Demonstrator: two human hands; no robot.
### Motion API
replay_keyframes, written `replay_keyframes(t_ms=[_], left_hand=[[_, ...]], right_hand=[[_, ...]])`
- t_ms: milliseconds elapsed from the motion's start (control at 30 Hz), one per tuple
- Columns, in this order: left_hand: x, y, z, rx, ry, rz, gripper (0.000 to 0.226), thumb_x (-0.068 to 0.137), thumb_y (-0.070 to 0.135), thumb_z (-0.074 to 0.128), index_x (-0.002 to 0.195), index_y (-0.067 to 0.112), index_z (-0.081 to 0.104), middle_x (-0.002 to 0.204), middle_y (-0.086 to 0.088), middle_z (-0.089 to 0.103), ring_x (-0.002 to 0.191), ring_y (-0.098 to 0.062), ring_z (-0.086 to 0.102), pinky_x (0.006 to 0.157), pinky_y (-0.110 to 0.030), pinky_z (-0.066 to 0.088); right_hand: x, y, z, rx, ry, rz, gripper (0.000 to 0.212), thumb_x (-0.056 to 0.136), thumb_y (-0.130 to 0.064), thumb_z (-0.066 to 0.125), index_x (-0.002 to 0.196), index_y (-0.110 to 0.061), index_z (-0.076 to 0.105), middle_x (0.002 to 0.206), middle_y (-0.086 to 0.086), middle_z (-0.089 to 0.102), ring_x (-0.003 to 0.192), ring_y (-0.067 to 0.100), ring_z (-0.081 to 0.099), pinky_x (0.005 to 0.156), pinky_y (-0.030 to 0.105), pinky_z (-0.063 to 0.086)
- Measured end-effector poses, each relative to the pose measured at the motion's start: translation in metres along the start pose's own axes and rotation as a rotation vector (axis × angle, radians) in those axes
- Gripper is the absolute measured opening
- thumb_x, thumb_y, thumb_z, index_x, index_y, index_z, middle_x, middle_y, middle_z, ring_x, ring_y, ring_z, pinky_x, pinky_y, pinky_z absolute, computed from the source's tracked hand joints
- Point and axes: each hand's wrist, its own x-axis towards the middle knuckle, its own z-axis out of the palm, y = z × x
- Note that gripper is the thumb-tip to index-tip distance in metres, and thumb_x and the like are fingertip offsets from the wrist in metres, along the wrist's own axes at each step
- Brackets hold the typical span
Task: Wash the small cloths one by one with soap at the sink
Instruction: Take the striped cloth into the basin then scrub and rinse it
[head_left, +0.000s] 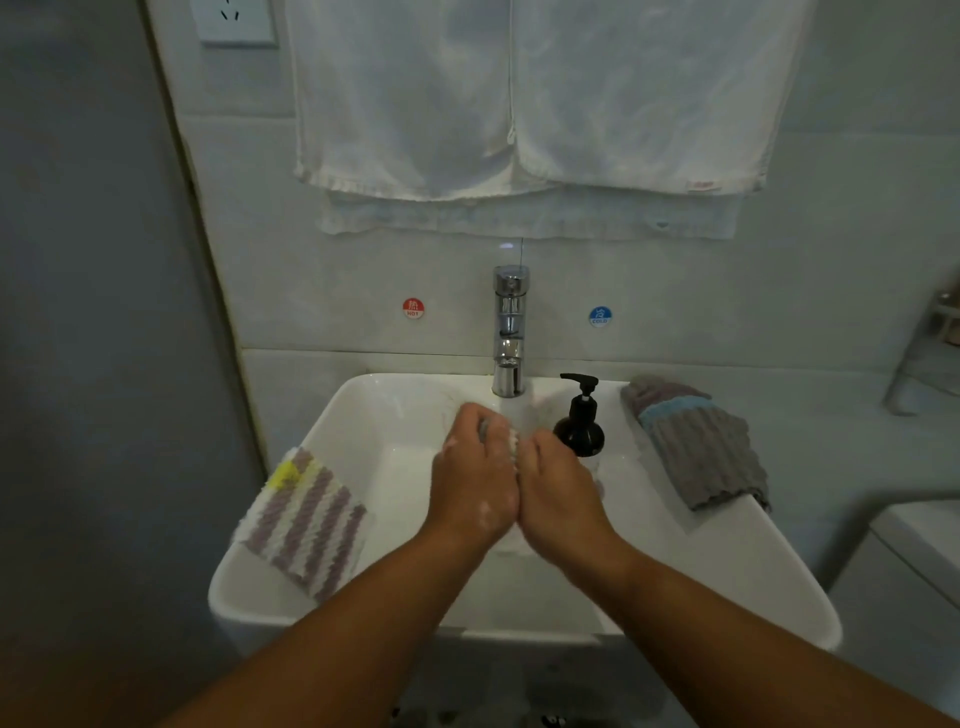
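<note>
One bunched, pale-striped cloth (513, 441)

dim, bluish | edges bowed by wide angle | corners darker

Bare arms and sudsy knuckles

Left forearm (363, 613) and right forearm (727, 613) are both bare right down to the bottom edge of the shot. The left grip (475, 488) has small white blobs of soap foam on its back and along the knuckles. The right grip (563, 499) looks plainer and goes a bit blurry round the wrist.
</note>
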Motion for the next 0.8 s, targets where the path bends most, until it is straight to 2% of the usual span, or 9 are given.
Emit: replay_keyframes(t_ms=[67,133,233,300,400,500,600,667,800], left_hand=[[0.01,-0.004,-0.004,0.043,0.013,-0.03,0.022,0.109,0.034,0.037,0.103,0.02,0.053,0.095,-0.003,0.064,0.086,-0.017,0.063,0.08,-0.038,0.057],[0.005,-0.005,-0.003,0.026,-0.073,-0.055,0.025,0.11,0.036,0.037,0.101,0.02,0.053,0.092,-0.005,0.065,0.083,-0.02,0.065,0.076,-0.041,0.059],[-0.012,-0.002,0.002,-0.002,-0.172,-0.008,0.024,0.11,0.034,0.033,0.103,0.02,0.051,0.087,-0.001,0.061,0.07,-0.01,0.06,0.054,-0.017,0.05],[-0.01,-0.001,0.0,0.042,-0.108,0.059,0.023,0.11,0.032,0.035,0.101,0.019,0.052,0.084,0.002,0.059,0.071,-0.008,0.057,0.055,-0.012,0.045],[0.007,-0.008,-0.008,0.099,-0.01,0.028,0.023,0.109,0.032,0.037,0.099,0.02,0.053,0.088,0.001,0.063,0.082,-0.018,0.061,0.072,-0.029,0.052],[0.001,-0.011,-0.006,0.082,-0.105,-0.022,0.024,0.109,0.034,0.038,0.098,0.02,0.054,0.09,-0.002,0.065,0.083,-0.019,0.063,0.079,-0.041,0.057],[-0.011,-0.004,0.0,0.07,-0.141,0.01,0.027,0.11,0.036,0.033,0.101,0.02,0.054,0.09,0.0,0.063,0.079,-0.013,0.061,0.067,-0.026,0.054],[-0.006,-0.002,-0.001,0.074,-0.066,0.012,0.027,0.11,0.034,0.034,0.099,0.019,0.054,0.086,0.001,0.062,0.076,-0.011,0.058,0.062,-0.021,0.046],[0.009,-0.015,-0.005,0.089,-0.031,-0.053,0.015,0.108,0.03,0.044,0.096,0.027,0.053,0.089,0.005,0.064,0.083,-0.015,0.063,0.08,-0.038,0.056]], right_hand=[[-0.014,-0.007,0.001,0.059,0.033,-0.099,0.023,0.109,-0.033,0.034,0.099,-0.02,0.051,0.08,-0.007,0.057,0.071,0.004,0.056,0.059,0.001,0.04],[-0.006,-0.011,-0.002,0.106,0.071,-0.152,0.023,0.109,-0.032,0.037,0.097,-0.019,0.053,0.079,-0.006,0.058,0.069,0.002,0.058,0.057,0.007,0.043],[0.022,-0.003,-0.007,0.098,0.124,-0.033,0.025,0.109,-0.031,0.039,0.097,-0.017,0.057,0.085,-0.003,0.061,0.078,0.005,0.061,0.064,0.02,0.048],[0.019,0.002,-0.003,0.052,0.064,0.031,0.028,0.109,-0.032,0.037,0.096,-0.017,0.057,0.088,-0.001,0.061,0.081,0.014,0.061,0.066,0.024,0.048],[-0.013,-0.004,0.005,0.032,-0.028,-0.065,0.025,0.109,-0.035,0.032,0.095,-0.022,0.049,0.084,-0.004,0.058,0.073,0.007,0.056,0.056,0.012,0.04],[-0.008,-0.008,0.001,0.068,0.051,-0.152,0.026,0.108,-0.033,0.036,0.094,-0.019,0.052,0.078,-0.004,0.057,0.068,0.006,0.056,0.055,0.014,0.043],[0.021,-0.004,-0.004,0.065,0.173,-0.038,0.03,0.108,-0.031,0.037,0.093,-0.015,0.058,0.08,-0.002,0.059,0.074,0.013,0.058,0.06,0.024,0.042],[0.017,-0.001,0.003,0.051,0.144,-0.006,0.033,0.108,-0.033,0.035,0.095,-0.014,0.058,0.084,-0.001,0.06,0.079,0.017,0.059,0.063,0.026,0.043],[-0.013,-0.008,0.006,0.009,-0.003,-0.135,0.025,0.108,-0.035,0.033,0.099,-0.02,0.052,0.089,-0.005,0.06,0.078,0.006,0.059,0.061,0.012,0.044]])
